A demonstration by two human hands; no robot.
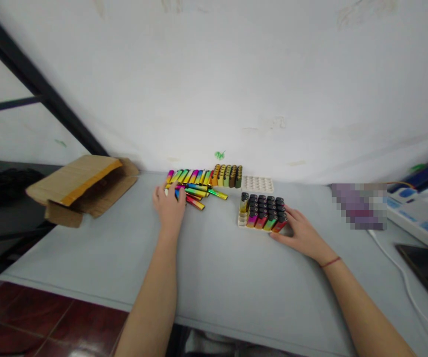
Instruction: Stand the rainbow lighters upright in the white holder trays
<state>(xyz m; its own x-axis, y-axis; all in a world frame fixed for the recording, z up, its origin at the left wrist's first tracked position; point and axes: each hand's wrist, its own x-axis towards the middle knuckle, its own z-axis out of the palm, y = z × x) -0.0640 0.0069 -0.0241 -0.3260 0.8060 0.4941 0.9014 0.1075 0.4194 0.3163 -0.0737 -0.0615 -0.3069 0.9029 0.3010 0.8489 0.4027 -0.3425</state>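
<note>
Several rainbow-coloured lighters lie in a loose pile (195,191) at the back of the grey table (214,267). My left hand (169,206) rests on the pile's near left side, fingers curled over a lighter or two. A white tray (261,213) holds rows of upright lighters with black tops. My right hand (300,233) lies against the tray's right front corner, fingers stretched toward it. Behind stand a row of upright lighters (228,176) and an empty white tray (257,184).
An open cardboard box (82,188) lies tipped at the table's left back corner. At the right are a blurred purple object (358,206), a white power strip (418,218), a white cable (403,277) and a dark phone (427,277). A white wall rises behind.
</note>
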